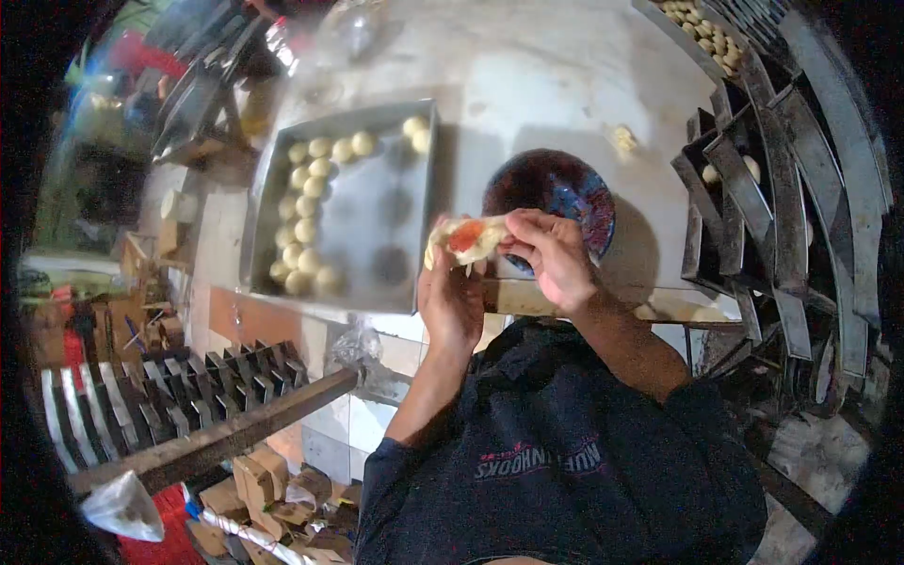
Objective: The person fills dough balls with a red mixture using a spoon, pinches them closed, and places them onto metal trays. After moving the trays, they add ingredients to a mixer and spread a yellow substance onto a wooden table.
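Observation:
A flattened piece of pale dough (pixel 487 243) with an orange-red filling (pixel 466 234) in its middle is held between my hands. My left hand (pixel 452 299) supports it from below and at its left side, the fingers curled around it. With thumb and fingers, my right hand (pixel 554 256) pinches its right edge. Just behind my right hand stands a round bowl (pixel 597 193) with a dark red and blue mottled inside, partly covered by that hand. To the left, a metal tray (pixel 369 202) carries several round dough balls (pixel 305 230) along its left and far sides.
A small dough scrap (pixel 623 141) lies on the white worktop (pixel 556 75). Stacked metal trays (pixel 753 179) rise on the right, with another tray of dough balls (pixel 702 33) at the far right. Lower left are a rack of metal trays (pixel 169 391) and cardboard pieces (pixel 259 480).

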A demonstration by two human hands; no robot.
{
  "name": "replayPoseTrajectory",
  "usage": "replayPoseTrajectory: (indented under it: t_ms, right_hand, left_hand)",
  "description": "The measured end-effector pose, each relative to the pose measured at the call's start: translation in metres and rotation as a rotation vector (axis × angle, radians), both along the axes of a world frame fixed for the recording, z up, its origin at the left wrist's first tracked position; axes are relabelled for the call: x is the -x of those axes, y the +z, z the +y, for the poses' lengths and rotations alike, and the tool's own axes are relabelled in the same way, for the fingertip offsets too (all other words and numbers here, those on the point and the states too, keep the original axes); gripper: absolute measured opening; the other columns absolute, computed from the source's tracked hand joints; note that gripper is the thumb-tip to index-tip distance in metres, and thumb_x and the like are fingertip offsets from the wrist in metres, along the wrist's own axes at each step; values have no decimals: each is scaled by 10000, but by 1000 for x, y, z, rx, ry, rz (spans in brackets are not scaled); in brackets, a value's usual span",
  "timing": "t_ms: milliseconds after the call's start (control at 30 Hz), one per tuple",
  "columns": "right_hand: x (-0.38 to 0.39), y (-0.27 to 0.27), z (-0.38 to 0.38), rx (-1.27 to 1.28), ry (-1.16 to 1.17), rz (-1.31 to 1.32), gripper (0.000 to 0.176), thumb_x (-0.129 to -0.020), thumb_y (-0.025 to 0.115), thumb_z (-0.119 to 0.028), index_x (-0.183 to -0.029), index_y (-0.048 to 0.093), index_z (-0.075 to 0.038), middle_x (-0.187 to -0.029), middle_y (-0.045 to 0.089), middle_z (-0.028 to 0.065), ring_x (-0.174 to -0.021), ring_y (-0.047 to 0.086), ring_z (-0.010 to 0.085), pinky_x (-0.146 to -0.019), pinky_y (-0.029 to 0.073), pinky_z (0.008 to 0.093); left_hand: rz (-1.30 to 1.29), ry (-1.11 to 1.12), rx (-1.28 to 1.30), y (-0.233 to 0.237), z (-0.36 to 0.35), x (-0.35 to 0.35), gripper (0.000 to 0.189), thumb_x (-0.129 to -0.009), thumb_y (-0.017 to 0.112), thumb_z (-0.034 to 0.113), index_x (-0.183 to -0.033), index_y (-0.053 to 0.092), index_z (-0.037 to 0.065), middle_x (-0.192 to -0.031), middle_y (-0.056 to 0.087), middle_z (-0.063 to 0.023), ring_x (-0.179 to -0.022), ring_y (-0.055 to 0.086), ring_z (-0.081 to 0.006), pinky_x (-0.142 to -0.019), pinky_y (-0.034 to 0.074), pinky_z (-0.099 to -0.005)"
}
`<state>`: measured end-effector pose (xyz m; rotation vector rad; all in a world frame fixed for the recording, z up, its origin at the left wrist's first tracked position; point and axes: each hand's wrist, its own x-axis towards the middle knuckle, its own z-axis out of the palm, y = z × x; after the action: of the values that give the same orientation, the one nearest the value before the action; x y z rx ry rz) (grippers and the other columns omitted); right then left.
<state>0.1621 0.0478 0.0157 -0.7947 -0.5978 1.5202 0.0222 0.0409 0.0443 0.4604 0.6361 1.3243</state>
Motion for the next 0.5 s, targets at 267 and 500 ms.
replayPoseTrajectory:
  t_ms: [267, 500]
  right_hand:
    - [97, 102, -61, -774, -269, -1101, 168, -717, 690, -32, -850, 617, 41, -953, 593, 114, -823, 623, 251, -689, 515, 331]
    - [158, 124, -127, -1150, -165, -1146, 169, -703, 688, -17, -840, 595, 18, -894, 568, 108, -788, 590, 266, -655, 492, 341]
  left_hand:
    - [1351, 221, -687, 32, -72, 68, 703, -927, 415, 133, -1431, -37, -58, -1483, 101, -229, -1350, 220, -305, -1089, 196, -358]
    - [387, 223, -556, 37, -150, 167, 680, -866, 577, 361, -1359, 338, -41, -1282, 450, -200, -1164, 465, -253, -1023, 333, -368]
